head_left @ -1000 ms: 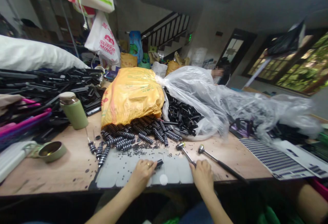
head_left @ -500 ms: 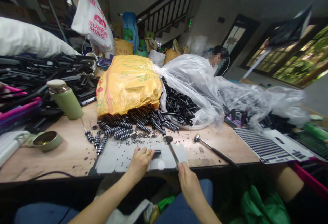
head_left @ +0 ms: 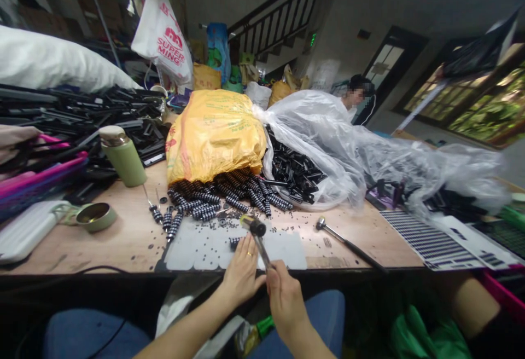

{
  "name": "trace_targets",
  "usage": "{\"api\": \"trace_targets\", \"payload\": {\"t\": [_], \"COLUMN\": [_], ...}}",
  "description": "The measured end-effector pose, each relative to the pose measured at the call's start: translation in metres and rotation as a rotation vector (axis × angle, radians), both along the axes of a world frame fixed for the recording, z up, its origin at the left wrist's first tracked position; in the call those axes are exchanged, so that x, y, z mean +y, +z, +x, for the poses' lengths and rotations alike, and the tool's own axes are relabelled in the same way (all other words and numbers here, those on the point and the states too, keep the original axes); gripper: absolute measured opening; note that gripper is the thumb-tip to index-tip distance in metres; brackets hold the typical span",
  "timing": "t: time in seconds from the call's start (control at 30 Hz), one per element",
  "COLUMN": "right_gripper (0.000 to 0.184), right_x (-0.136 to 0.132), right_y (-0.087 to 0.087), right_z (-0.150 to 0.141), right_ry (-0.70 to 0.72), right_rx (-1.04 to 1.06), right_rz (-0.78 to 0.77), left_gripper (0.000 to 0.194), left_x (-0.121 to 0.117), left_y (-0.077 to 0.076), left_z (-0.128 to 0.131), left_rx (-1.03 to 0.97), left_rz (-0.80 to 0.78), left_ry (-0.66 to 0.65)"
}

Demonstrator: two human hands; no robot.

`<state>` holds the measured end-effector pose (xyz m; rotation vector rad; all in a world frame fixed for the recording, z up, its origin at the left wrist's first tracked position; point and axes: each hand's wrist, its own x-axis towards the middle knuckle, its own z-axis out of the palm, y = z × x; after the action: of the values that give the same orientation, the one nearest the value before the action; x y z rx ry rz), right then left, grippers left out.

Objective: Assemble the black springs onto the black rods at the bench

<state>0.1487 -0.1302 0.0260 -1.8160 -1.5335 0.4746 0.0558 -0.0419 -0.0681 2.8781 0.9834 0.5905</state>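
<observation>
My left hand [head_left: 243, 271] lies over a short black ridged roller [head_left: 235, 243] with white flecks, holding it down on the pale grey mat [head_left: 191, 252]. Its fingers are nearly straight and the thumb sticks out to the right; part of the roller is hidden under them. My right hand [head_left: 285, 296] is wrapped round the handle of a hammer [head_left: 262, 249], whose blurred head hovers just right of my left fingertips. Behind the mat, many similar rollers [head_left: 235, 195] spill from a yellow sack [head_left: 217, 134]. Tiny dark bits are scattered over the mat.
A second hammer [head_left: 348, 244] lies to the right, near striped sheets [head_left: 426, 238]. Clear plastic bags [head_left: 320, 123] of black parts stand behind. At left are a green flask [head_left: 123, 159], a cup [head_left: 96, 216] and a white device [head_left: 30, 227]. A person [head_left: 356, 96] sits beyond.
The hammer head has moved left and now hangs beside my left fingertips. My left hand has straightened, and the roller shows left of the fingers instead of right. The view has shifted slightly left.
</observation>
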Motion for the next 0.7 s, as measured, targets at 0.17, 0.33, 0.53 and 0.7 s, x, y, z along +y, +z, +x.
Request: {"api": "trace_targets", "payload": {"t": [0.17,0.33,0.53,0.7], "right_gripper": [0.043,0.042,0.042,0.043], "right_x": [0.007,0.014,0.02,0.023], "right_y": [-0.025,-0.03,-0.01,0.019], "right_z": [-0.006,-0.007,0.006,0.088], "right_ry": [0.035,0.051,0.064,-0.339], "right_rx": [-0.147,-0.269,-0.244,-0.168], "right_rz": [-0.075,-0.154,-0.196,-0.052], "left_gripper": [0.068,0.072,0.063,0.041], "left_x": [0.01,0.016,0.018,0.035], "left_y": [-0.003,0.007,0.009,0.026], "left_z": [-0.002,-0.003,0.001,0.01], "left_rx": [-0.066,0.005,-0.001,0.025], "left_rz": [-0.055,-0.139,-0.097,-0.144], "left_ry": [-0.038,-0.052,-0.034,0.097]}}
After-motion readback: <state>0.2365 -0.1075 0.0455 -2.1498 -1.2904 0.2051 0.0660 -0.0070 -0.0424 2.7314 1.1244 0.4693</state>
